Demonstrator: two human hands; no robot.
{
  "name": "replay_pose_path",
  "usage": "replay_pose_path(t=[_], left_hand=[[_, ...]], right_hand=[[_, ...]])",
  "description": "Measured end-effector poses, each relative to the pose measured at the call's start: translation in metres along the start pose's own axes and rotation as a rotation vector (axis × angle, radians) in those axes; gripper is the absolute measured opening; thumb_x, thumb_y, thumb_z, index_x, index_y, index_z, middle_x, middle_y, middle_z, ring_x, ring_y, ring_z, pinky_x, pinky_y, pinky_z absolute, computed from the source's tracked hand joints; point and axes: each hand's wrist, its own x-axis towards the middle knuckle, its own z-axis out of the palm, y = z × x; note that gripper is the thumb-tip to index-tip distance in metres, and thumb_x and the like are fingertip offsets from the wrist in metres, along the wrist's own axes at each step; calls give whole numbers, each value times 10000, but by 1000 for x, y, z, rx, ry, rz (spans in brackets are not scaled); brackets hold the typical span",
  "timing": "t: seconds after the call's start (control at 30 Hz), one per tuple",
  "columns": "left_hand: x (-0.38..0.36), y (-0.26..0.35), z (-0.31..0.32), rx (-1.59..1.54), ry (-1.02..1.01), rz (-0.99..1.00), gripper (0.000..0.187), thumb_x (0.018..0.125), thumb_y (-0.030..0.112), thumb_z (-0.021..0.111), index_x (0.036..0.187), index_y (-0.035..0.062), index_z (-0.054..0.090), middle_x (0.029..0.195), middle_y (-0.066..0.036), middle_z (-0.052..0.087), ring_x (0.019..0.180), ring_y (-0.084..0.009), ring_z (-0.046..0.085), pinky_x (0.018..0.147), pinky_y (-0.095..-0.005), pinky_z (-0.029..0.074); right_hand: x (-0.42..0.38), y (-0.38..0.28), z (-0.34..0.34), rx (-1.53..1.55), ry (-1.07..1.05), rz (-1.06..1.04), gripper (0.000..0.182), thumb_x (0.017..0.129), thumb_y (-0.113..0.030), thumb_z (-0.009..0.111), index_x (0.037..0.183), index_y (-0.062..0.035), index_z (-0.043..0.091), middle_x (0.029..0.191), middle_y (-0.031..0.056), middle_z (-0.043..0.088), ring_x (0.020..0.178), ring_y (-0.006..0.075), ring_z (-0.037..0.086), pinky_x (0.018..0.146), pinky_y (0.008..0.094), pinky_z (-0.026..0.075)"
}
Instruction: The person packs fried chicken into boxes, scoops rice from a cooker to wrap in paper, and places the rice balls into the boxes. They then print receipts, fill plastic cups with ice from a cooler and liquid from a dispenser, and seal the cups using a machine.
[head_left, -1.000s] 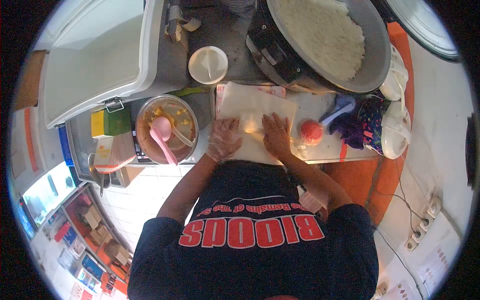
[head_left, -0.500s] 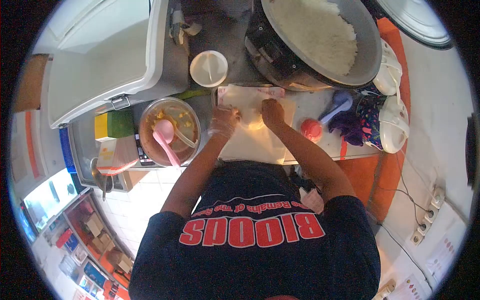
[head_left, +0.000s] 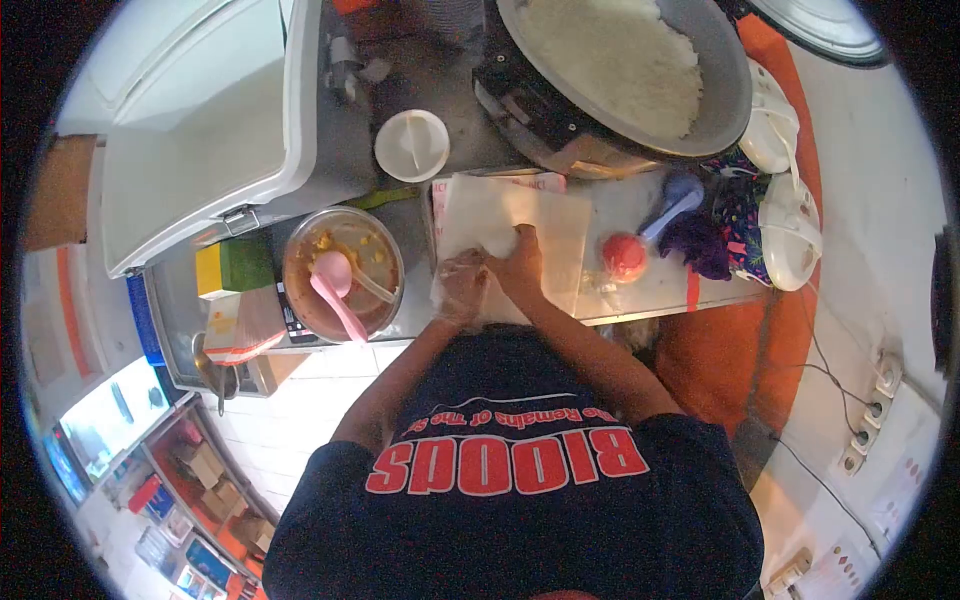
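The paper [head_left: 520, 225] lies under both hands. The left hand [head_left: 462, 285] and right hand [head_left: 517, 270] pinch its near edge together.

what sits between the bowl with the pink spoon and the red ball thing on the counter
In the head view, the paper sheet lies between the bowl and the red ball, with the left hand and right hand pressed together on it.
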Motion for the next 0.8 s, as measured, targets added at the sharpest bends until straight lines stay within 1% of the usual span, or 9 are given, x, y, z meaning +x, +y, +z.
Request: replay_pose_path(t=[0.07,0.17,0.3,0.37,0.47,0.5,0.6,0.73,0.8], left_hand=[[-2,-1,-2,-408,213,127,375,900,151,614,1255,31,630,1315,-141,613,1191,-346,585,976,-458,455],[10,22,-38,-967,115,80,388,901,116,640,1278,30,615,1315,-160,616,1205,-352,585,1033,-468,438],[23,39,-60,-1046,-49,125,407,1023,330,561,1359,103,592,1317,-163,623,1298,-316,525,1094,-440,401],[43,45,-61,-1091,50,668,426,967,176,603,1367,32,574,1292,-192,615,1216,-345,575,1060,-431,439],[70,63,-96,-1158,277,936,439,961,152,568,1383,33,575,1313,-189,608,1236,-334,571,1080,-413,430],[61,68,-109,-1145,139,564,467,926,113,554,1386,36,587,1312,-176,618,1199,-313,589,1053,-412,450],[61,62,-127,-1096,-58,253,514,892,90,549,1402,40,586,1293,-156,635,1157,-291,609,1024,-385,463],[64,41,-110,-1405,-134,-86,444,919,132,573,1347,32,631,1255,-118,667,1106,-201,614,962,-331,467],[54,39,-119,-1390,-31,-80,390,919,148,585,1282,24,659,1247,-120,673,1091,-186,607,946,-322,467]], right_hand=[[4,-4,-26,154,-102,-4,779,721,-288,909,1319,-20,488,1175,213,637,1089,329,654,924,448,542],[11,-8,-64,289,-253,14,736,748,-231,904,1345,-45,515,1135,141,687,967,241,689,833,386,581],[25,0,-109,544,-375,120,699,765,-159,885,1368,-85,539,1151,101,684,999,180,665,871,352,568],[38,2,-145,630,-490,218,686,770,-117,872,1374,-122,547,1136,71,687,998,174,658,891,348,555],[77,45,-174,320,-185,132,709,743,-238,895,1358,-130,558,1175,109,696,1026,257,689,928,382,546],[94,52,-184,321,-165,135,709,743,-238,895,1358,-130,558,1175,109,696,1026,257,689,928,382,546],[129,71,-201,-311,68,168,813,686,-435,906,1346,-117,554,1224,161,692,1109,366,681,960,411,532],[157,115,-168,-379,5,350,938,648,-571,884,1333,-52,507,1316,228,611,1211,440,603,960,516,509],[139,114,-166,-486,362,227,913,680,-554,866,1315,-32,468,1303,217,567,1219,445,566,941,540,503]])
